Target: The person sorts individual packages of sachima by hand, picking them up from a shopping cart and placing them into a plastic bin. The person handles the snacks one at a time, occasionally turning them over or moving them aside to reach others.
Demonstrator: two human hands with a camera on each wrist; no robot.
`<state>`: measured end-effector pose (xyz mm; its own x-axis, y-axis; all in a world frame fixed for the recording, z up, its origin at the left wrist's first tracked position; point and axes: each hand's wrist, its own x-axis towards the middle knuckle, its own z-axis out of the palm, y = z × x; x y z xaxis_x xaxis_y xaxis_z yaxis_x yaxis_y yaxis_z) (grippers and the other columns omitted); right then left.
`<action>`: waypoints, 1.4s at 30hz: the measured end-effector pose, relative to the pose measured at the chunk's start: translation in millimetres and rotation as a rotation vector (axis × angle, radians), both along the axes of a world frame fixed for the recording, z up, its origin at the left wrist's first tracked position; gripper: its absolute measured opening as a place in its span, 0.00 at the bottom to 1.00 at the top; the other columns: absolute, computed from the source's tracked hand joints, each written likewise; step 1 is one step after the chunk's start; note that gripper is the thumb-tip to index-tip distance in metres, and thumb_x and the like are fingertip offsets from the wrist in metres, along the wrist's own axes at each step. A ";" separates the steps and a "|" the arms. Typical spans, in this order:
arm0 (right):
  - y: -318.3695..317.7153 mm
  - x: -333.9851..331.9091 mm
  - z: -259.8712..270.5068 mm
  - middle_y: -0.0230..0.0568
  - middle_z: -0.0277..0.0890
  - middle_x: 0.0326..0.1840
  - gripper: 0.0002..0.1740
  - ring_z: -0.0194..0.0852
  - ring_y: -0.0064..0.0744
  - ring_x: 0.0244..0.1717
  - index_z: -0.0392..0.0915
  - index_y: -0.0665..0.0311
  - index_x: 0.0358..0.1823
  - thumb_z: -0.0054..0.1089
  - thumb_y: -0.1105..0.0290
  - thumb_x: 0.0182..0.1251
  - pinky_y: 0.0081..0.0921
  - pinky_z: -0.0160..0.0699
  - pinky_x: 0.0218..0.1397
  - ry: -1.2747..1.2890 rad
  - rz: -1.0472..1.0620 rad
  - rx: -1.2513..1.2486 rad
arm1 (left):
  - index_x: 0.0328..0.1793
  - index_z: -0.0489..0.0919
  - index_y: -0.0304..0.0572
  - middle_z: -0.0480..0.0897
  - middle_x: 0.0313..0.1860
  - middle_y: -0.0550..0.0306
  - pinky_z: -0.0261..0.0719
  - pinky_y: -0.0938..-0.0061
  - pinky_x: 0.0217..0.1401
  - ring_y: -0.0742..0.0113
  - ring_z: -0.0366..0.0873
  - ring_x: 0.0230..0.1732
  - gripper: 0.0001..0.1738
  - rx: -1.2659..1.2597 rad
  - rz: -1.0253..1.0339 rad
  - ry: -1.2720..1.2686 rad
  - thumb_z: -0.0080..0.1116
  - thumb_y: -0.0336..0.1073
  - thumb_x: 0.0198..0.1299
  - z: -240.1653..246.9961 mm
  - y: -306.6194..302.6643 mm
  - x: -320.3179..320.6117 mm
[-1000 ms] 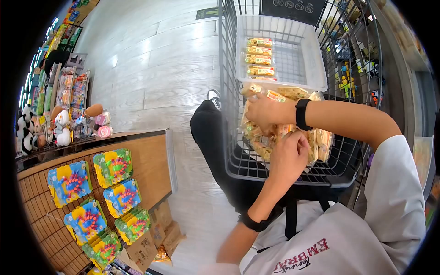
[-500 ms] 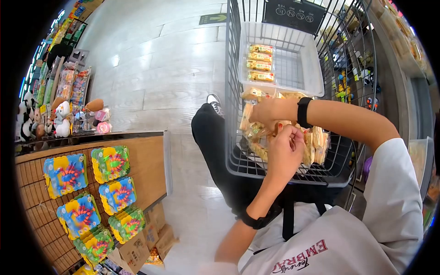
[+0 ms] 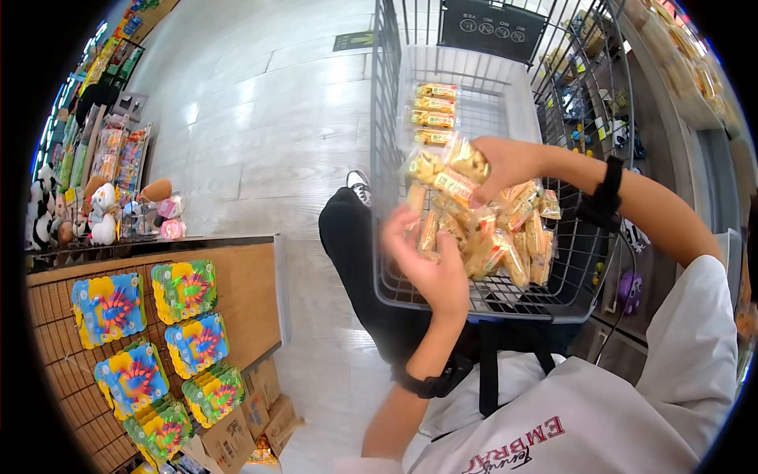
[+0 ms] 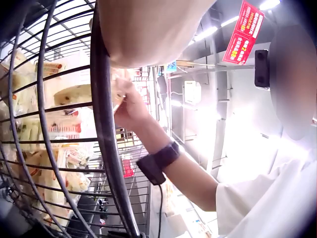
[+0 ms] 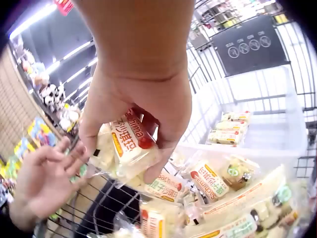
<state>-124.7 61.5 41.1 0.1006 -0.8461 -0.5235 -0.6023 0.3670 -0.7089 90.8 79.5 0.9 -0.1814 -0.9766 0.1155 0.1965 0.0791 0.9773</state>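
Observation:
In the head view, my right hand (image 3: pixel 512 164) grips clear-wrapped sachima packets (image 3: pixel 455 186) above the pile in the cart. The right wrist view shows thumb and fingers around a packet (image 5: pixel 130 143) with a red and yellow "Sachima" label, another pressed beside it. My left hand (image 3: pixel 434 272) is just left of them, fingers spread and holding nothing. Beneath both hands lies a loose heap of sachima packets (image 3: pixel 517 249) on the cart's wire floor. A translucent plastic bin (image 3: pixel 505 95) stands at the cart's far end, with a column of packets (image 3: pixel 434 118) along its left side.
The wire shopping cart (image 3: pixel 385 158) surrounds the heap, its dark rim near my body. Shelves with more packaged food (image 3: pixel 687 71) line the right. Left of the cart are a wooden-backed rack with blue and green toy packs (image 3: pixel 189 288) and plush toys (image 3: pixel 103 213).
Both hands were together low over the heap. The right hand has since raised packets toward the bin's near edge, and the left has moved left with its fingers spread.

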 end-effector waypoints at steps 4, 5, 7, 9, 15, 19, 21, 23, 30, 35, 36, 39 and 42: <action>29.6 -14.6 12.0 0.39 0.79 0.50 0.37 0.78 0.27 0.50 0.71 0.70 0.59 0.78 0.69 0.46 0.27 0.80 0.54 -0.551 -0.278 0.064 | 0.67 0.62 0.36 0.64 0.69 0.42 0.54 0.61 0.76 0.53 0.59 0.74 0.34 -0.032 -0.222 -0.180 0.59 0.22 0.52 3.5 2.1 -10.0; 36.6 -13.9 15.5 0.39 0.77 0.52 0.38 0.79 0.29 0.51 0.68 0.69 0.62 0.76 0.70 0.49 0.27 0.82 0.53 -0.705 -0.373 0.051 | 0.69 0.61 0.33 0.65 0.68 0.41 0.55 0.61 0.77 0.51 0.60 0.73 0.38 -0.099 -0.339 -0.290 0.60 0.22 0.50 4.9 2.9 -12.0; 47.5 -9.8 20.7 0.39 0.75 0.56 0.42 0.77 0.29 0.54 0.62 0.67 0.66 0.75 0.72 0.51 0.28 0.81 0.57 -0.787 -0.445 0.100 | 0.70 0.61 0.32 0.69 0.67 0.40 0.63 0.64 0.72 0.52 0.67 0.70 0.39 -0.106 -0.425 -0.298 0.61 0.22 0.50 -0.5 6.7 -14.5; 57.3 -1.9 28.7 0.40 0.75 0.55 0.41 0.77 0.29 0.55 0.62 0.67 0.66 0.74 0.72 0.51 0.28 0.79 0.59 -0.887 -0.542 0.150 | 0.69 0.62 0.33 0.76 0.58 0.43 0.72 0.66 0.64 0.53 0.77 0.59 0.35 -0.091 -0.525 -0.307 0.59 0.20 0.52 -4.6 7.0 -14.9; 58.6 -5.0 22.4 0.39 0.78 0.48 0.31 0.77 0.28 0.49 0.70 0.71 0.58 0.71 0.70 0.54 0.29 0.78 0.55 -0.760 -0.627 -0.138 | 0.69 0.63 0.39 0.78 0.53 0.48 0.79 0.68 0.56 0.57 0.81 0.49 0.27 0.692 -0.534 0.265 0.52 0.29 0.62 -7.4 3.8 -10.2; 59.7 2.0 11.3 0.43 0.79 0.45 0.29 0.79 0.30 0.43 0.73 0.72 0.56 0.71 0.63 0.57 0.27 0.80 0.46 -0.555 -0.440 0.028 | 0.70 0.62 0.38 0.74 0.61 0.50 0.74 0.52 0.62 0.54 0.77 0.58 0.26 0.839 -0.485 0.666 0.45 0.41 0.69 10.3 -4.8 -8.3; 59.1 16.9 15.6 0.40 0.80 0.50 0.31 0.76 0.28 0.49 0.72 0.72 0.56 0.74 0.61 0.57 0.27 0.75 0.54 -0.291 -0.143 0.044 | 0.71 0.61 0.40 0.72 0.65 0.49 0.74 0.52 0.64 0.55 0.75 0.61 0.27 0.781 -0.521 0.576 0.48 0.41 0.70 -6.1 -2.4 -6.3; 59.5 21.2 8.7 0.43 0.80 0.47 0.31 0.76 0.29 0.48 0.73 0.72 0.55 0.74 0.58 0.57 0.28 0.75 0.53 -0.249 -0.124 -0.061 | 0.71 0.62 0.41 0.73 0.64 0.50 0.77 0.53 0.63 0.57 0.76 0.60 0.26 0.712 -0.458 0.302 0.51 0.38 0.70 -8.2 -2.6 -8.1; 42.2 10.8 38.4 0.56 0.77 0.46 0.36 0.78 0.41 0.47 0.64 0.68 0.59 0.73 0.59 0.56 0.35 0.75 0.52 -0.093 -0.057 0.075 | 0.70 0.61 0.40 0.73 0.62 0.52 0.80 0.63 0.58 0.62 0.75 0.60 0.30 0.851 -0.455 0.507 0.58 0.24 0.63 -9.9 -9.9 -6.2; 22.9 -53.7 -3.0 0.58 0.72 0.43 0.30 0.75 0.54 0.47 0.59 0.68 0.56 0.63 0.72 0.53 0.40 0.74 0.51 0.282 -0.084 -0.203 | 0.69 0.65 0.40 0.74 0.64 0.54 0.76 0.60 0.64 0.62 0.75 0.62 0.24 0.810 -0.378 0.437 0.52 0.26 0.67 -1.1 -6.1 -6.0; 13.9 -78.0 -13.2 0.57 0.72 0.42 0.30 0.75 0.53 0.47 0.60 0.68 0.56 0.65 0.71 0.53 0.39 0.74 0.51 0.370 -0.012 -0.306 | 0.69 0.65 0.40 0.74 0.63 0.54 0.75 0.61 0.64 0.62 0.75 0.62 0.24 0.857 -0.339 0.414 0.52 0.25 0.67 -1.0 -5.3 -5.5; -22.5 -129.0 -47.1 0.51 0.74 0.43 0.26 0.75 0.53 0.48 0.70 0.68 0.49 0.70 0.70 0.48 0.40 0.75 0.51 0.673 0.027 -0.426 | 0.70 0.64 0.40 0.74 0.63 0.56 0.74 0.64 0.66 0.65 0.74 0.61 0.26 0.950 -0.306 0.370 0.53 0.24 0.65 -6.1 -2.1 -3.3; -68.7 -162.4 -77.8 0.47 0.77 0.45 0.21 0.77 0.50 0.50 0.78 0.65 0.43 0.73 0.67 0.47 0.41 0.78 0.50 0.859 0.075 -0.311 | 0.70 0.63 0.39 0.74 0.63 0.56 0.72 0.68 0.66 0.68 0.74 0.61 0.29 0.954 -0.277 0.279 0.55 0.22 0.61 -0.5 4.3 -5.0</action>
<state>-287.0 -7.2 -36.6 -0.1574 -0.9684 -0.1934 -0.9826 0.1731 -0.0668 85.8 83.8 0.4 -0.4997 -0.6120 -0.6130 0.3192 -0.7879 0.5265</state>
